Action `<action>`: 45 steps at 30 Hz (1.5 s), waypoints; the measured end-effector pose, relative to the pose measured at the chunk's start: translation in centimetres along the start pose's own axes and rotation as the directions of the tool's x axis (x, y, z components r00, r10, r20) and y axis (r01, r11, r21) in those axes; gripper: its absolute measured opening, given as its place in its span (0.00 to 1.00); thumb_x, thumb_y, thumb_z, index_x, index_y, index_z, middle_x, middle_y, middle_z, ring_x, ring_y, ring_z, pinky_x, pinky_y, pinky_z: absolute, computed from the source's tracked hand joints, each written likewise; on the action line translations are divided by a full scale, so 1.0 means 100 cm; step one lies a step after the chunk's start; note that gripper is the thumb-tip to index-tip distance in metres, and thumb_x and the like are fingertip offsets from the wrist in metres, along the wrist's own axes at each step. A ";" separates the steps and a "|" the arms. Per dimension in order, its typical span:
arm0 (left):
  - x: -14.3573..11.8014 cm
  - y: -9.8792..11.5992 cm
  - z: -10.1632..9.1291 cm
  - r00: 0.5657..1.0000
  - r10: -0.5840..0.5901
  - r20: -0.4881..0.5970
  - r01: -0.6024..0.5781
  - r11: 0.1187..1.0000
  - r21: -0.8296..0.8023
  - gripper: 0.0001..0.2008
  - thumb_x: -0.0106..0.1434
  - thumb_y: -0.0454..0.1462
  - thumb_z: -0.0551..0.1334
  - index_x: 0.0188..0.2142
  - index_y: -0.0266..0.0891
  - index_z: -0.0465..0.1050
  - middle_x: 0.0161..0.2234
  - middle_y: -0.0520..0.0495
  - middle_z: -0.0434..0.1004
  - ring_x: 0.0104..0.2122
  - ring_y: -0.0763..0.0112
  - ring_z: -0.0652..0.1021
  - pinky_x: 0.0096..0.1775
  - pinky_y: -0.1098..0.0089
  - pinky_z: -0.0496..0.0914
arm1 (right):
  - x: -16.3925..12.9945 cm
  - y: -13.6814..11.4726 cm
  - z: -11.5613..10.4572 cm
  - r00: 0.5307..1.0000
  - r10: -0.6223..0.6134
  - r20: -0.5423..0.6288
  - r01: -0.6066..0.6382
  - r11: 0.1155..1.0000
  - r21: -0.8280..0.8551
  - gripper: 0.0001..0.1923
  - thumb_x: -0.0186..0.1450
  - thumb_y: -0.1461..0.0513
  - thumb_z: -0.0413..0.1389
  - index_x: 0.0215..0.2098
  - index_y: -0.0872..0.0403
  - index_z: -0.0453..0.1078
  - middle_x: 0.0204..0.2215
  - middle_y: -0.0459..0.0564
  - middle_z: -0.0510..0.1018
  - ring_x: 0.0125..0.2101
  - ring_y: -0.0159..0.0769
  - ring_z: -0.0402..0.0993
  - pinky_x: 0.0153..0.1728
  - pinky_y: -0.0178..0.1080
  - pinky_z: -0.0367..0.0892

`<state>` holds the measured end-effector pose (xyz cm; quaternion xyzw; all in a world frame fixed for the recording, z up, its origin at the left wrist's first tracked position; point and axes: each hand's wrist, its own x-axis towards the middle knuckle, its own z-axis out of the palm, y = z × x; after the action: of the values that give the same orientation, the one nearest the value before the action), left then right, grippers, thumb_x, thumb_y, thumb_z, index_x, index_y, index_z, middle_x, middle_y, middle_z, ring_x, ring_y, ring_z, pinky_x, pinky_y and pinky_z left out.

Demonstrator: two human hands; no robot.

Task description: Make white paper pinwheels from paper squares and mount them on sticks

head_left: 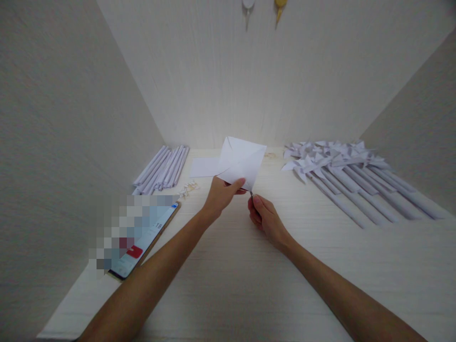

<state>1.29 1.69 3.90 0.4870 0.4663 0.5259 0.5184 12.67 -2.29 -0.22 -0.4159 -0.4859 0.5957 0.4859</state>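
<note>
My left hand (pixel 224 192) pinches a square white paper sheet (pixel 242 161) by its lower edge, thumb on top, and holds it up above the table. Fold lines run across the sheet, and short slits show near some corners. Closed around small dark scissors (pixel 251 194), my right hand (pixel 265 216) is at the sheet's lower right corner. The scissors' tip meets the paper there; my fingers cover most of the rest. Behind the held sheet, another flat white paper (pixel 204 167) lies on the table, partly hidden.
Rolled white paper sticks (pixel 162 168) lie at the back left, near small white pieces (pixel 188 189). A phone (pixel 149 242) rests beside my left forearm. Several paper pinwheels (pixel 327 161) on rolled sticks are piled at the right. Walls enclose the pale table (pixel 228 285).
</note>
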 end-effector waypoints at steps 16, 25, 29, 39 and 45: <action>-0.001 0.003 -0.003 0.994 -0.085 0.062 0.086 0.996 0.001 0.09 0.44 0.35 0.63 0.26 0.30 0.73 0.30 0.43 0.77 0.31 0.67 0.77 0.37 0.65 0.72 | 0.000 -0.001 0.000 1.000 0.022 0.000 -0.022 0.999 0.048 0.18 0.56 0.49 0.48 0.20 0.54 0.55 0.09 0.35 0.51 0.10 0.21 0.43 0.11 0.29 0.38; 0.000 0.007 -0.006 0.992 -0.107 0.070 0.102 0.992 0.068 0.07 0.44 0.35 0.63 0.25 0.32 0.74 0.30 0.44 0.78 0.31 0.67 0.77 0.38 0.66 0.73 | 0.000 -0.002 -0.001 0.999 0.031 0.017 -0.031 0.998 0.047 0.18 0.56 0.49 0.48 0.19 0.54 0.55 0.09 0.35 0.50 0.10 0.20 0.43 0.11 0.28 0.38; 0.000 0.006 -0.006 0.992 -0.105 0.063 0.101 0.993 0.060 0.09 0.44 0.35 0.63 0.27 0.31 0.73 0.29 0.44 0.77 0.30 0.68 0.77 0.38 0.65 0.73 | 0.001 -0.001 -0.001 1.000 0.018 0.013 -0.018 0.999 0.028 0.19 0.56 0.48 0.48 0.19 0.54 0.55 0.09 0.35 0.51 0.10 0.20 0.43 0.10 0.29 0.38; -0.001 0.006 -0.005 0.993 -0.118 0.029 0.117 0.992 0.046 0.09 0.44 0.34 0.64 0.26 0.31 0.73 0.26 0.46 0.77 0.28 0.68 0.77 0.35 0.66 0.73 | 0.001 0.001 -0.002 1.000 -0.005 0.018 0.005 1.000 0.004 0.18 0.58 0.50 0.46 0.19 0.54 0.54 0.10 0.35 0.50 0.10 0.21 0.43 0.11 0.29 0.39; -0.001 0.006 -0.005 0.992 -0.121 0.034 0.120 0.992 0.044 0.09 0.44 0.34 0.64 0.27 0.30 0.73 0.27 0.45 0.77 0.29 0.67 0.77 0.36 0.65 0.73 | 0.002 0.002 -0.003 1.000 -0.028 0.010 0.028 0.999 -0.032 0.18 0.59 0.50 0.45 0.19 0.54 0.54 0.10 0.35 0.50 0.11 0.21 0.43 0.11 0.29 0.40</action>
<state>0.74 1.62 4.43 0.4781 0.4963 0.4748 0.5474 12.85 -2.08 -0.51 -0.4139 -0.5033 0.5829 0.4853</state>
